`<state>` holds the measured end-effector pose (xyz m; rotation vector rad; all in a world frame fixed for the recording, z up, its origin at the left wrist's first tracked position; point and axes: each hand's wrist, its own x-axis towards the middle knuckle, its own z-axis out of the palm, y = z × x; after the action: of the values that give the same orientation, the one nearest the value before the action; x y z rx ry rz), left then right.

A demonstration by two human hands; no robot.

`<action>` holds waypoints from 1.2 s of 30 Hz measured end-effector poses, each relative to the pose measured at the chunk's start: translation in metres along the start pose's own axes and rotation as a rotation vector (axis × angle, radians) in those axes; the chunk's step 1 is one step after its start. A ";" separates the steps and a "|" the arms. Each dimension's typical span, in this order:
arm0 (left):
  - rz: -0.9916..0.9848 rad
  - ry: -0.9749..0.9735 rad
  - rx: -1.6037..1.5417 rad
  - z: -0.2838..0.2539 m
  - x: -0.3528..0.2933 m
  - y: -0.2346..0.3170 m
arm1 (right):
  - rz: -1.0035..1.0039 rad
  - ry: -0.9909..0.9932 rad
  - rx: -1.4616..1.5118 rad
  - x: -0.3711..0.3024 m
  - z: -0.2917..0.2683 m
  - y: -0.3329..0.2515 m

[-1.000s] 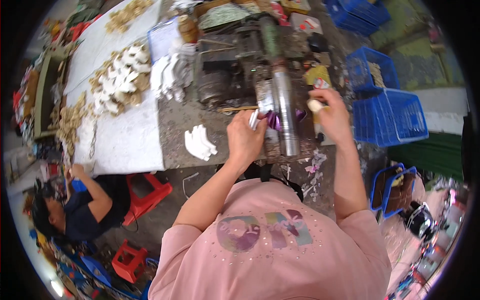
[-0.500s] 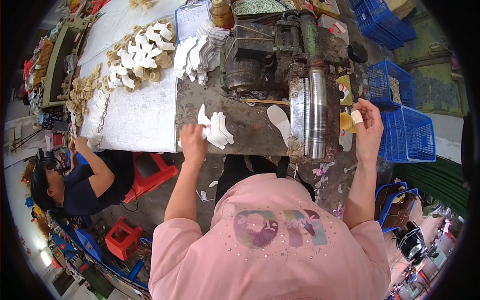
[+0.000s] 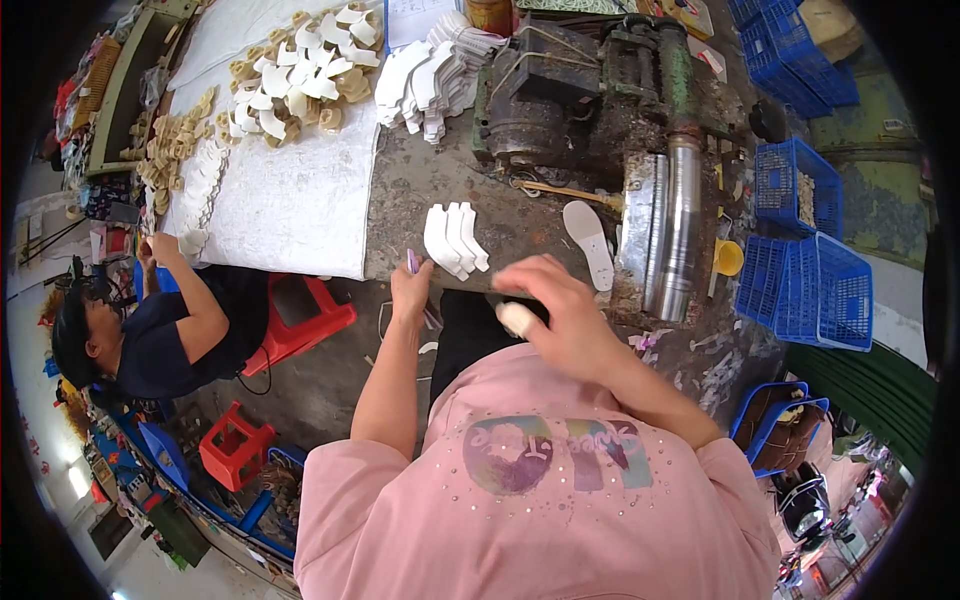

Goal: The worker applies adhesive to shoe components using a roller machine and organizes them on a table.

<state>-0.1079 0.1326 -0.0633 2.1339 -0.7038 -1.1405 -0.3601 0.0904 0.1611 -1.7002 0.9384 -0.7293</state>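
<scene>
Wearing a pink cloth shirt (image 3: 545, 385), bearing printed lettering and tiny shiny studs. Gripping a thin purple strip (image 3: 413, 261), mostly hidden, in the closed left hand (image 3: 408, 293) at the table edge. Holding the right hand (image 3: 560, 305) half open, wearing a cream cover (image 3: 517, 319) on the thumb; being unable, through blur, to tell of any grip. Finding flat, curved white pieces (image 3: 455, 240) just beyond, then a sole-shaped piece (image 3: 588, 243) beside a grimy machine (image 3: 640, 95) with a smooth metal roller (image 3: 682, 230). Seeing a sheet (image 3: 412, 22), cut off above, unreadable.
</scene>
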 end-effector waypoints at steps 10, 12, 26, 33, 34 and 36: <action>-0.453 -0.328 -0.583 -0.002 0.004 0.043 | 0.614 0.132 -0.153 0.030 0.088 0.146; -0.488 -0.459 -0.563 -0.006 0.011 0.048 | 0.698 0.116 -0.226 0.036 0.102 0.147; -0.528 -0.882 -0.221 -0.041 0.070 0.059 | 1.020 0.386 -0.232 0.069 0.163 0.127; -0.452 -1.041 -0.130 -0.052 0.096 0.074 | 0.858 0.672 0.019 0.080 0.179 0.130; -0.415 -1.044 -0.149 -0.059 0.100 0.080 | 0.955 0.720 0.286 0.088 0.175 0.114; -0.364 -1.053 -0.169 -0.072 0.110 0.095 | 0.938 0.747 0.392 0.094 0.164 0.093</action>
<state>-0.0081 0.0124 -0.0212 1.4283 -0.5972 -2.4624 -0.1999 0.0723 0.0264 -0.4770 1.7757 -0.8073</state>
